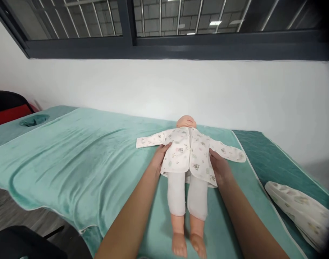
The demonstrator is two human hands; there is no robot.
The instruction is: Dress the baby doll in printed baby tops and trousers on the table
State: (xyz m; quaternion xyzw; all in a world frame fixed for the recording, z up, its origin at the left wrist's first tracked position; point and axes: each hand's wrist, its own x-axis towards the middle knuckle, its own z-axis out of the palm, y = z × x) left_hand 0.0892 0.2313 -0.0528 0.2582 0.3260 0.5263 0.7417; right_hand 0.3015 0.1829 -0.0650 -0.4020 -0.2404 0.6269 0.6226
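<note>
A baby doll (pixel 176 226) lies on its back, head toward the wall and bare feet toward me. It wears a white printed baby jacket (pixel 177 154) with both sleeves stretched out sideways, and white leggings (pixel 176 194). The jacket's front edges meet at the chest and part lower down. My left hand (pixel 161 156) holds the jacket's left side, thumb on top and the other fingers mostly hidden. On the opposite side, my right hand (pixel 219 167) grips the jacket's edge, with its fingertips partly tucked out of sight.
A green sheet (pixel 72 154) covers the bed, wrinkled toward the left. A folded printed white cloth (pixel 301 212) lies at the right. A red and black object (pixel 10 108) stands at the far left, a black chair-like object (pixel 26 244) at lower left. Behind is a white wall (pixel 164 86).
</note>
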